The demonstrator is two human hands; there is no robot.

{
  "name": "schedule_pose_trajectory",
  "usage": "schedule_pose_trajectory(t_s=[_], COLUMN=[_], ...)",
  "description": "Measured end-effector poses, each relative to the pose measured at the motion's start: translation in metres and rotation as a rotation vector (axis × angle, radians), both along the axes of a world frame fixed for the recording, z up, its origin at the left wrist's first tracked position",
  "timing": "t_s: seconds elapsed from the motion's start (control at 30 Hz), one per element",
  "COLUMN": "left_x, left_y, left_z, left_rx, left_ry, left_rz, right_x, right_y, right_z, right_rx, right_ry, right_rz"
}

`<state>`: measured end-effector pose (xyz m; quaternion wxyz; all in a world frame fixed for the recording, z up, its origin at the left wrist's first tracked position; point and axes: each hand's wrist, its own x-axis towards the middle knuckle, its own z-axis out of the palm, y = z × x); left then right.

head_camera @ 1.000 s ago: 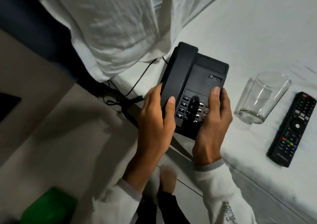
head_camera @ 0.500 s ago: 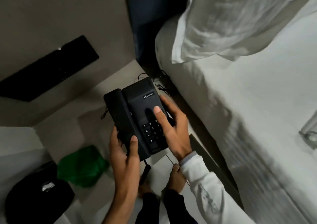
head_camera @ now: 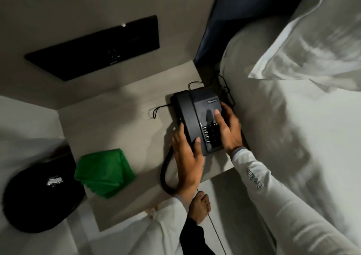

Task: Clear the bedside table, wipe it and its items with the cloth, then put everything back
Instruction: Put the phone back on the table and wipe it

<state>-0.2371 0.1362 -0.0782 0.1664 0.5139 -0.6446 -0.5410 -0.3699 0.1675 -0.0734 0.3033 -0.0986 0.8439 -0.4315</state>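
Observation:
A black desk telephone (head_camera: 197, 114) rests at the right rear of the beige bedside table (head_camera: 117, 125), next to the bed. My left hand (head_camera: 187, 155) grips its handset side, thumb on top. My right hand (head_camera: 228, 129) holds its right edge, thumb across the keypad. The coiled handset cord (head_camera: 166, 172) loops down over the table's front edge. A crumpled green cloth (head_camera: 103, 172) lies on the table's front left corner.
The white bed (head_camera: 302, 157) with a pillow (head_camera: 312, 47) fills the right side. A black round bin (head_camera: 37, 198) stands on the floor at the left. A dark wall panel (head_camera: 93, 47) hangs above the table. Thin cables (head_camera: 224, 86) trail behind the phone. My bare foot (head_camera: 199, 206) is below.
Both hands carried the telephone from the bed leftward and set it down on the bedside table. The glass and remote on the bed have left the view.

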Motion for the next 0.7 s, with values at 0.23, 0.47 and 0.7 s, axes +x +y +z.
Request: schedule_pose_trajectory(t_s=[0.23,0.47,0.7], left_x=[0.06,0.2,0.253], left_y=[-0.043,-0.131,-0.127], left_z=[0.025,0.03,0.008], left_rx=[-0.154,-0.4,-0.165], left_ry=[-0.042,-0.41,-0.433], left_rz=[-0.029,0.141,0.051], right_x=[0.044,0.16,0.223], right_y=[-0.029,-0.093,-0.121], right_z=[0.021,0.014,-0.019], right_rx=[0.047,0.118,0.316], right_ry=[0.468,0.07,-0.205], right_rz=[0.23,0.56,0.482])
